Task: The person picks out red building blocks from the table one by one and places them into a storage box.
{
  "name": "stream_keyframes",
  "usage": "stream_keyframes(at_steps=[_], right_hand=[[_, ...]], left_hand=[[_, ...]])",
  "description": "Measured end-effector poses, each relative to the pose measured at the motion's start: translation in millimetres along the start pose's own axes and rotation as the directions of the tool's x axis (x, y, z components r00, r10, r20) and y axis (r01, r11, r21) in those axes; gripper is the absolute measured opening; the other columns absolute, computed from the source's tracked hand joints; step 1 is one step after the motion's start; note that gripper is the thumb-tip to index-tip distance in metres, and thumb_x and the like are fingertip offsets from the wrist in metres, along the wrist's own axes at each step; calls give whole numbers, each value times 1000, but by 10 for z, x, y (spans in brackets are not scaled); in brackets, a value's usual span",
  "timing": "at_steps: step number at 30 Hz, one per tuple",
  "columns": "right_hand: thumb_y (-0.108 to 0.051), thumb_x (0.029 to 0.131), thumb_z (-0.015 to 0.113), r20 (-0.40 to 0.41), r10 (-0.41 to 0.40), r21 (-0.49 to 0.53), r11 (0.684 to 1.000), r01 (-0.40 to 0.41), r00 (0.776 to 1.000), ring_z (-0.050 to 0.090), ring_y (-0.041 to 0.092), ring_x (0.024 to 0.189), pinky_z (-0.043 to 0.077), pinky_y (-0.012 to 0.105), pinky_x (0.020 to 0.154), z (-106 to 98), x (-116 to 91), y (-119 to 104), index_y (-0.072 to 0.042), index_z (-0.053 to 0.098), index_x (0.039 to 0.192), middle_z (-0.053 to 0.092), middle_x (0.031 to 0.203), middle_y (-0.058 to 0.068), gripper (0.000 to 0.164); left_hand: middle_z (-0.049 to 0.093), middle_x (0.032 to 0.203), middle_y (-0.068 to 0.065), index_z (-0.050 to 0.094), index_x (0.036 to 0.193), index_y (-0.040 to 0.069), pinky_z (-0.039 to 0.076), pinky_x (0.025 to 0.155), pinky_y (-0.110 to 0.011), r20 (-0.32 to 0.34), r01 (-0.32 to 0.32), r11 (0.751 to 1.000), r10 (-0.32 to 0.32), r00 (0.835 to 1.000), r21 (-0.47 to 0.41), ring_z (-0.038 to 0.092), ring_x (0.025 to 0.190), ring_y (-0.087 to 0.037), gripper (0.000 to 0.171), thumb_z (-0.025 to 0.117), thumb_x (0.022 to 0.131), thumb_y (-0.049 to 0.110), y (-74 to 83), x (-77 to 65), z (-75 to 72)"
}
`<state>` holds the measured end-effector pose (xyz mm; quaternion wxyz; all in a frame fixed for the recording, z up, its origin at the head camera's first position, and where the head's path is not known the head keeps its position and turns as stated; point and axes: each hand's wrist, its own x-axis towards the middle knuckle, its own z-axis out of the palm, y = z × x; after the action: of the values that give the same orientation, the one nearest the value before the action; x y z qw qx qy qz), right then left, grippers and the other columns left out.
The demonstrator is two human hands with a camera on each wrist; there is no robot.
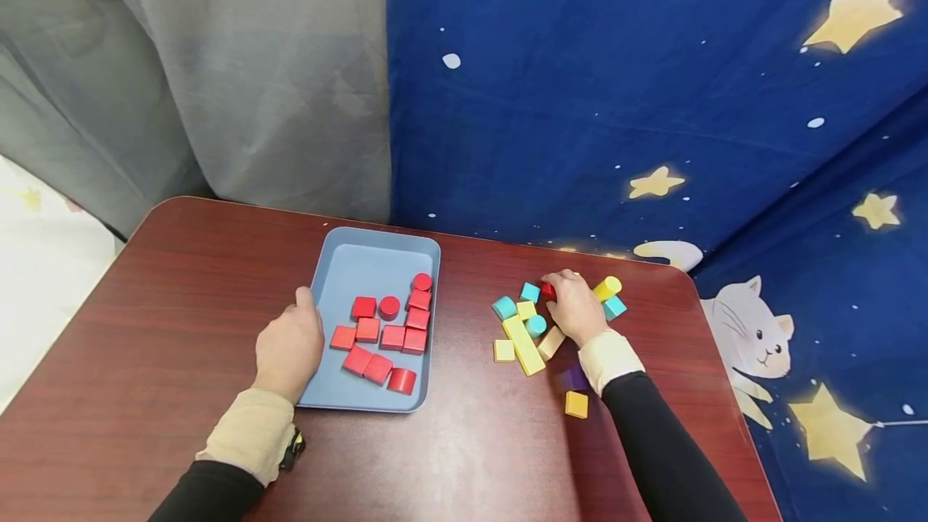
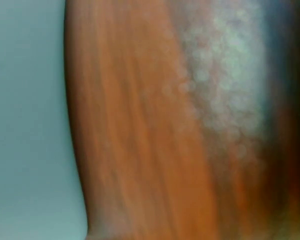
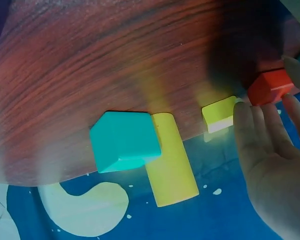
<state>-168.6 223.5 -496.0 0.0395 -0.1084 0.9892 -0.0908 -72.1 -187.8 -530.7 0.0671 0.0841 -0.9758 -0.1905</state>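
Observation:
My left hand grips the left rim of a blue-grey tray; its fingertips are hidden. Inside the tray lie several red blocks, among them cubes, round ones and an arched one. To the right, my right hand reaches down into a scattered group of coloured blocks. Its thumb and fingers pinch a red block at the table. Beside those fingers is a small yellow block, with a yellow cylinder and a teal block farther off.
Around the right hand are a long yellow block, teal pieces, a pale wooden block, a purple block and an orange-yellow cube. Curtains hang behind the brown table.

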Motion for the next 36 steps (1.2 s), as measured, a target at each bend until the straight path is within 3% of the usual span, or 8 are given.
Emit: stream_keyframes(at_steps=[12,20,36], right_hand=[[-9,74,71,18,7,-44,999,-6,1000,61,29,95,50,43,79,52,40,20,-9,64,118,60,106,11,45],[-5,76,72,9,48,-36,998,-47,999,61,23,78,49,38,71,53,0,44,-9,67,101,61,93,6,26],[-7,78,69,-67,38,33,999,-36,997,60,22,74,49,36,67,-29,-170,37,-9,69,102,62,87,7,24]], left_hand=[[50,62,-19,36,97,-3,42,46,-51,-11,2,1000,-2,1000,-4,58,55,-45,17,41,97,14,21,-5,-11],[50,63,-19,36,96,-3,41,45,-51,-14,-6,1000,5,1000,-7,58,55,-45,18,38,98,15,-2,-1,16],[51,63,-20,37,97,-3,42,46,-51,-18,-4,1000,4,1000,-8,58,56,-45,17,38,98,15,-4,6,15]])
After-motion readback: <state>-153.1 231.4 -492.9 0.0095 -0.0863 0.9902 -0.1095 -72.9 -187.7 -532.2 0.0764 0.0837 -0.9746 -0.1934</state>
